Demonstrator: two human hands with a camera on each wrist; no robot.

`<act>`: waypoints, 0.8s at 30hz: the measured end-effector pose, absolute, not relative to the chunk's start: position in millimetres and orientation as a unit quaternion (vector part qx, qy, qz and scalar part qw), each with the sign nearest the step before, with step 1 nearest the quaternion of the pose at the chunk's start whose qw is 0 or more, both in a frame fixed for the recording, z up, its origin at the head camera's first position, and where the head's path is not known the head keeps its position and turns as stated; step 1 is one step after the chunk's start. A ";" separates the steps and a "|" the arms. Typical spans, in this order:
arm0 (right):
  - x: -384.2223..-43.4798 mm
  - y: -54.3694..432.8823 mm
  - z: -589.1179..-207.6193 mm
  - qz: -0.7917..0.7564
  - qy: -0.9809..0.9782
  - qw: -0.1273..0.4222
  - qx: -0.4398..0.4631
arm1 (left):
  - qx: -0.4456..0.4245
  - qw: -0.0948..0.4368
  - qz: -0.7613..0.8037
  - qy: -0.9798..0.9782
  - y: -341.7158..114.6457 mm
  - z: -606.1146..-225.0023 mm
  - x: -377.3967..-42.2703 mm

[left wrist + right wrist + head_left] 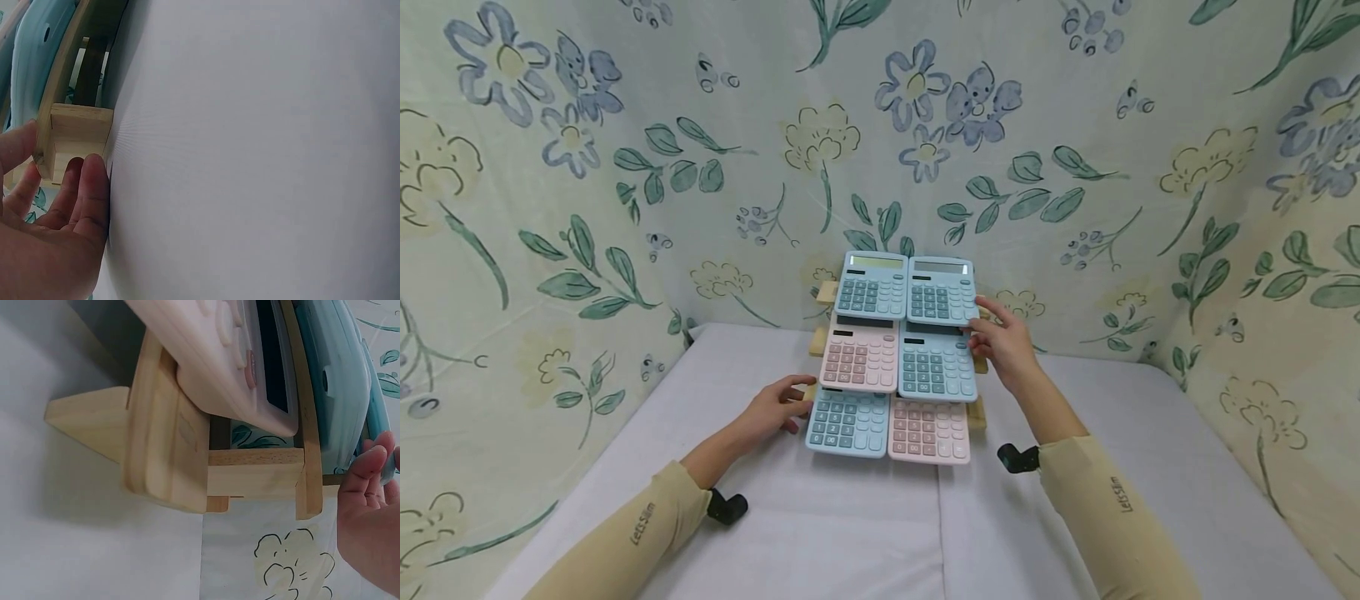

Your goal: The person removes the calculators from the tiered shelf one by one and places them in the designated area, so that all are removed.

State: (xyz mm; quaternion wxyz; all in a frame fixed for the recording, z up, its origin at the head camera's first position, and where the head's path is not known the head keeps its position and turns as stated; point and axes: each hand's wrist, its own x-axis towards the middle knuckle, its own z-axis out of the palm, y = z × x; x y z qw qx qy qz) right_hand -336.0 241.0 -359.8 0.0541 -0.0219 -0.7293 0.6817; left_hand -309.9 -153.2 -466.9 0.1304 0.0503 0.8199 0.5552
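Wooden rack (976,414), pinched at left edge by left hand (767,412), could be tipped if top-right calculator (942,292), gripped by right hand (1009,346), is tugged.

Your head view has soft, even light; the calculators (859,354) show legible keys, while wide-angle distortion bows the edges of the worktop (820,533). Your left wrist view is dimmer, greying toward its right edge. In your right wrist view, the wooden rack (165,437) casts a soft-edged shadow.
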 end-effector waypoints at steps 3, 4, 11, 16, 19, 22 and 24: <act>-335.9 240.1 -359.9 0.685 -0.727 0.054 -0.021 | 0.053 0.130 0.554 0.821 -153.9 -466.8 -309.5; -336.0 239.9 -360.0 0.686 -0.725 0.055 -0.022 | 0.053 0.130 0.554 0.821 -154.0 -467.0 -309.5; -334.9 242.2 -360.8 0.703 -0.709 0.058 -0.020 | 0.051 0.128 0.552 0.823 -153.6 -468.3 -310.0; -332.6 243.6 -360.1 0.718 -0.694 0.050 -0.013 | 0.053 0.127 0.552 0.823 -154.3 -469.5 -310.9; -332.1 243.7 -359.6 0.723 -0.689 0.045 -0.011 | 0.052 0.127 0.552 0.823 -154.2 -469.6 -310.9; -332.3 244.1 -359.5 0.723 -0.690 0.041 -0.007 | 0.052 0.127 0.552 0.823 -153.9 -469.2 -310.3; -332.8 244.5 -360.0 0.721 -0.692 0.039 -0.002 | 0.051 0.127 0.552 0.823 -154.1 -469.0 -309.8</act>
